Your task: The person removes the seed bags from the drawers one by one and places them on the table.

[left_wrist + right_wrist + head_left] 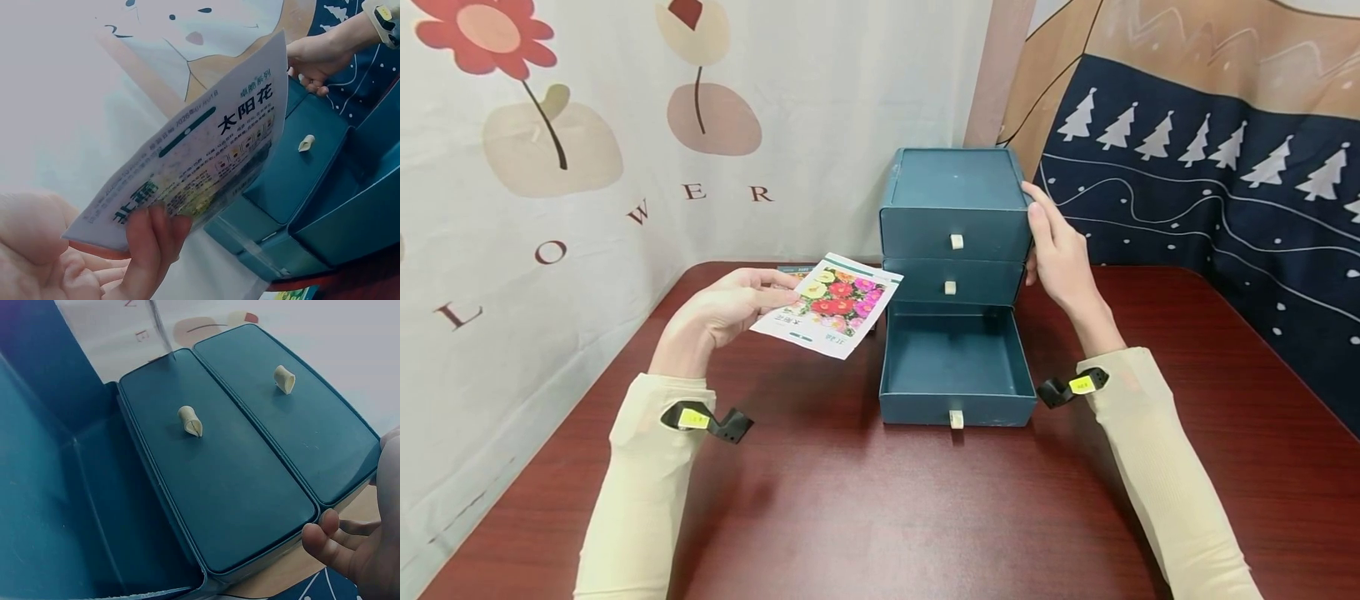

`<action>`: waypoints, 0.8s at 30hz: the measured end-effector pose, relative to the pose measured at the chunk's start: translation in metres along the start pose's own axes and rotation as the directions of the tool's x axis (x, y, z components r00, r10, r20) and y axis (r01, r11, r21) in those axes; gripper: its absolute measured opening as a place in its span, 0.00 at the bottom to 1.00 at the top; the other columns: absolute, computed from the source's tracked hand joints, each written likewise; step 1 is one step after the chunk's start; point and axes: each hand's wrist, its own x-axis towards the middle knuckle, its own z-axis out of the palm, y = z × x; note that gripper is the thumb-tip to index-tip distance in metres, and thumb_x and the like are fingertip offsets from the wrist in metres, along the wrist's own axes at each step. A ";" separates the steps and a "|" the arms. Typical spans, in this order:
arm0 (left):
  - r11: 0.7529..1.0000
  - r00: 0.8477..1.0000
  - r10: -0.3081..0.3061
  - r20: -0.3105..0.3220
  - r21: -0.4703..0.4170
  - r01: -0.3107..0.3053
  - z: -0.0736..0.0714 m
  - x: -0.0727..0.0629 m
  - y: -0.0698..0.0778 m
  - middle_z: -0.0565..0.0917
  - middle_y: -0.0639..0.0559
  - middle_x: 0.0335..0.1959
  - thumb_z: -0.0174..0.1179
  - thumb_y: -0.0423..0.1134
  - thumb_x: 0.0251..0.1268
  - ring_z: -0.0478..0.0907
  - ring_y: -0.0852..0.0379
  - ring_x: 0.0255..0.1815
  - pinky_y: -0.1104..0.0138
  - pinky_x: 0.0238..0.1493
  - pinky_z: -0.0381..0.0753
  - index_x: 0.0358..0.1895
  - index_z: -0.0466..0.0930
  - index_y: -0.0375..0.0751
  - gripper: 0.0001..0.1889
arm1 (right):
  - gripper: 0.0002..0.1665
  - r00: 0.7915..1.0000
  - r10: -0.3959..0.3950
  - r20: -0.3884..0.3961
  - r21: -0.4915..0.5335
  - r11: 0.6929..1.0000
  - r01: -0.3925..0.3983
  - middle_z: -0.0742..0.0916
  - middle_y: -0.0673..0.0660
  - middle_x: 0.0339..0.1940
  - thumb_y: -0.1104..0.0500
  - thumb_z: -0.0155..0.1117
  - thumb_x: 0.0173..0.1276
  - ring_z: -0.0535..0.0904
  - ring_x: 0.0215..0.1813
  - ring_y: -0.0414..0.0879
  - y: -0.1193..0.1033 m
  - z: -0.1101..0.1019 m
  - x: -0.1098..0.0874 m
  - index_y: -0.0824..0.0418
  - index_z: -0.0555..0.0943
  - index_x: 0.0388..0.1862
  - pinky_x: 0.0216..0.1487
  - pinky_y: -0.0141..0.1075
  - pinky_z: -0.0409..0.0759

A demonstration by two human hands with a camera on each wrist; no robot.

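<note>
My left hand (715, 312) pinches a white seed packet (846, 304) by its edge, thumb on one side and fingers on the other. Red, yellow and pink flowers are printed on the face seen from the head. The left wrist view shows the packet's printed back (206, 150). To its right stands a teal unit of three stacked drawers (955, 179). Its bottom drawer (955, 408) is pulled out, with nothing visible inside; the upper two are closed. My right hand (1063, 246) rests against the right side of the unit near the top, also in the right wrist view (369, 544).
Behind the held packet, another printed packet (793, 270) lies partly hidden on the dark red table (880, 517). Each drawer front bears a small cream pull tab (957, 242). A flower-printed curtain (820, 100) hangs behind, with a navy tree-patterned cloth (1187, 192) at right.
</note>
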 end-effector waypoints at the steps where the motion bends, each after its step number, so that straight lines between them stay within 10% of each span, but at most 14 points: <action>1: 1.000 1.000 -0.001 -0.004 0.001 0.001 0.000 0.000 0.000 0.88 0.52 0.36 0.56 0.30 0.75 0.87 0.58 0.34 0.68 0.37 0.85 0.65 0.67 0.26 0.20 | 0.30 1.000 0.000 0.000 -0.001 1.000 0.000 0.76 0.64 0.19 0.38 0.38 0.82 0.73 0.15 0.49 0.000 0.000 0.000 0.41 0.65 0.79 0.22 0.34 0.76; 24: 0.996 0.992 0.029 -0.124 -0.086 -0.040 -0.018 -0.006 0.001 0.88 0.56 0.32 0.55 0.34 0.77 0.86 0.62 0.31 0.72 0.34 0.84 0.71 0.61 0.24 0.27 | 0.31 1.000 0.005 0.002 0.002 1.000 -0.005 0.77 0.67 0.21 0.37 0.38 0.82 0.73 0.15 0.49 0.000 0.000 -0.001 0.41 0.64 0.79 0.21 0.34 0.76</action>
